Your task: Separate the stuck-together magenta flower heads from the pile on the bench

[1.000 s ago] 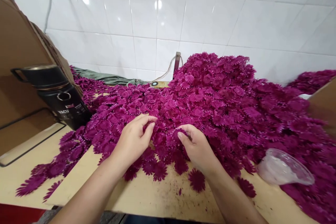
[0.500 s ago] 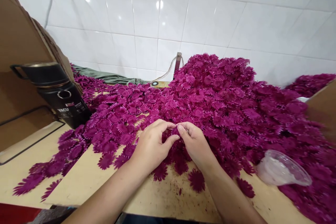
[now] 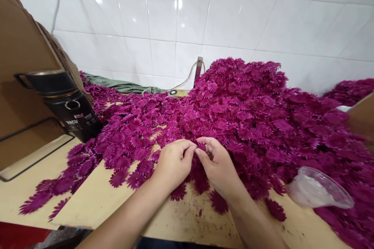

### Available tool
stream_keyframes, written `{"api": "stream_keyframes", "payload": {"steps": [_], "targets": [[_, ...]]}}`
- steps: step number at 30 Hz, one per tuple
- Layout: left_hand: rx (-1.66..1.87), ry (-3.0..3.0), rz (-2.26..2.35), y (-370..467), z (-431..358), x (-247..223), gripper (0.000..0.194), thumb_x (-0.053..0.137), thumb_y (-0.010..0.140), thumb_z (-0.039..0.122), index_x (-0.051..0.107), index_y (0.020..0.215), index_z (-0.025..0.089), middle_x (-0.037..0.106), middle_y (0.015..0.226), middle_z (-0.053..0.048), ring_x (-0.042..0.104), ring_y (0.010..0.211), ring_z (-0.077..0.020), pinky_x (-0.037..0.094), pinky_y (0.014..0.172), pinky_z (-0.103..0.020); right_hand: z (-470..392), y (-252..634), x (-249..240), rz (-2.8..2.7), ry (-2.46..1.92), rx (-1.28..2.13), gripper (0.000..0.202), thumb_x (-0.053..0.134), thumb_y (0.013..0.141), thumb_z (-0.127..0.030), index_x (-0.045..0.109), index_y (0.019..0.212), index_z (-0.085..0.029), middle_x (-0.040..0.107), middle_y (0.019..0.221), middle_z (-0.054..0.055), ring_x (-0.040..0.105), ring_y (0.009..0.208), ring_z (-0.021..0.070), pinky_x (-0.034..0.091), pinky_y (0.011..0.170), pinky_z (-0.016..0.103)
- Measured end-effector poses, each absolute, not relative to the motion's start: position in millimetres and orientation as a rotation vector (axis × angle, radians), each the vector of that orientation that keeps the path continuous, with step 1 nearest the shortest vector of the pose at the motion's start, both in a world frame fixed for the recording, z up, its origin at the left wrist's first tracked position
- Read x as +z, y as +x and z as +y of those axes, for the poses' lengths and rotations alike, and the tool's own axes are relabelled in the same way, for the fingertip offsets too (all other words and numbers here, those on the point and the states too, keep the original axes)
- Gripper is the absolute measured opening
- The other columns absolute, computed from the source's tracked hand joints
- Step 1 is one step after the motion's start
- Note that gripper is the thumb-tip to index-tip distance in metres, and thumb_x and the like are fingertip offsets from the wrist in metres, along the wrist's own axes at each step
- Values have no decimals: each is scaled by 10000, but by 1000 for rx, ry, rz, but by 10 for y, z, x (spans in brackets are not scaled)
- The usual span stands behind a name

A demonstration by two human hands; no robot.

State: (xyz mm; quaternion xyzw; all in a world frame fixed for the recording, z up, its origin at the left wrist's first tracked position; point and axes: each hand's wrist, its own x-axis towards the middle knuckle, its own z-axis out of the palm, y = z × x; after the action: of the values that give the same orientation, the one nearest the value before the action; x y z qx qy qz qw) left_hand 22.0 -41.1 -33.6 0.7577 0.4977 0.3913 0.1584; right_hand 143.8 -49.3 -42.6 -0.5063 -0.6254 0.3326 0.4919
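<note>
My left hand is closed in a pinch, thumb pressed to forefinger; whatever lies between those tips is too small or hidden to make out. Touching or nearly touching it, my right hand curls its thumb and fingers around a purple flower piece, only a little of which shows. Both hands are over the near edge of a large heap of purple flower pieces, flat and daisy-shaped with notched petals. A loose flower piece lies beside my right wrist.
On the left, a black vacuum bottle stands before a cardboard box. A clear plastic tub with whitish contents sits tilted at the right. Behind the heap are a green cloth and a white tiled wall.
My left thumb and forefinger have closed together into a pinch. My right thumb and forefinger have parted slightly. The view has shifted a little; the heap looks the same.
</note>
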Motion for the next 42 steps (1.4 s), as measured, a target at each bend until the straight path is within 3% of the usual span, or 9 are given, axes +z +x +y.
{"api": "stream_keyframes", "payload": {"steps": [8, 12, 15, 19, 24, 28, 31, 38, 42], "targets": [[1253, 1826, 1380, 348, -383, -353, 224, 409, 776, 218, 572, 627, 178, 612, 647, -14, 566, 653, -154, 440, 624, -255, -516, 1453, -322, -1584, -1216, 745, 248, 477, 754, -239, 487, 987, -157, 486, 707, -3, 489, 625, 128, 422, 598, 262], [1412, 1548, 1414, 230, -245, -328, 194, 448, 735, 234, 526, 565, 182, 563, 566, 13, 542, 593, -139, 431, 589, -239, -716, 1431, -350, -1643, -1236, 758, 242, 472, 752, -192, 496, 993, -172, 556, 780, 29, 539, 704, 154, 443, 667, 294], [1638, 1235, 1618, -12, -132, -279, 255, 331, 774, 247, 450, 555, 196, 516, 537, 23, 487, 500, -123, 421, 523, -242, -883, 1434, -420, -1736, -1204, 823, 290, 470, 744, -161, 513, 1029, -200, 598, 881, 47, 563, 801, 176, 448, 748, 332], [1350, 1606, 1555, -197, -160, -280, 131, 459, 716, 247, 564, 689, 174, 628, 744, -28, 587, 760, -180, 456, 763, -322, -810, 1547, -445, -1587, -1155, 954, 280, 486, 746, -203, 532, 1022, -189, 617, 946, 55, 570, 903, 183, 438, 831, 340], [1163, 1988, 1676, -121, -330, -309, 325, 459, 697, 165, 615, 981, 142, 581, 1125, -111, 478, 1121, -244, 315, 998, -408, -633, 1641, -401, -1535, -1145, 975, 171, 492, 759, -307, 566, 815, -163, 620, 772, 39, 574, 754, 174, 459, 716, 312], [1081, 1988, 1489, 30, -522, -303, 283, 464, 774, 309, 643, 955, 184, 637, 1044, -80, 549, 1018, -234, 383, 939, -401, -616, 1609, -433, -1564, -1293, 790, 245, 450, 775, -365, 505, 640, -168, 537, 608, 7, 490, 591, 142, 408, 564, 272], [968, 1774, 1247, 204, -646, -340, 272, 508, 762, 339, 638, 942, 182, 678, 931, -66, 602, 900, -215, 452, 848, -352, -574, 1563, -461, -1537, -1329, 694, 300, 405, 797, -385, 484, 599, -174, 502, 569, -3, 458, 564, 132, 389, 555, 269], [1235, 1325, 1027, 413, -589, -451, 282, 546, 726, 244, 631, 980, 155, 674, 992, -59, 587, 958, -182, 407, 916, -305, -511, 1456, -553, -1597, -1196, 635, 160, 374, 821, -265, 511, 795, -186, 565, 787, 47, 532, 770, 180, 443, 729, 346], [1212, 1239, 1006, 358, -570, -483, 217, 522, 740, 252, 658, 877, 151, 693, 853, -54, 615, 774, -173, 470, 773, -301, -597, 1468, -590, -1597, -1261, 242, 185, 450, 784, -227, 484, 958, -173, 479, 957, 105, 477, 909, 232, 427, 784, 430]]}}
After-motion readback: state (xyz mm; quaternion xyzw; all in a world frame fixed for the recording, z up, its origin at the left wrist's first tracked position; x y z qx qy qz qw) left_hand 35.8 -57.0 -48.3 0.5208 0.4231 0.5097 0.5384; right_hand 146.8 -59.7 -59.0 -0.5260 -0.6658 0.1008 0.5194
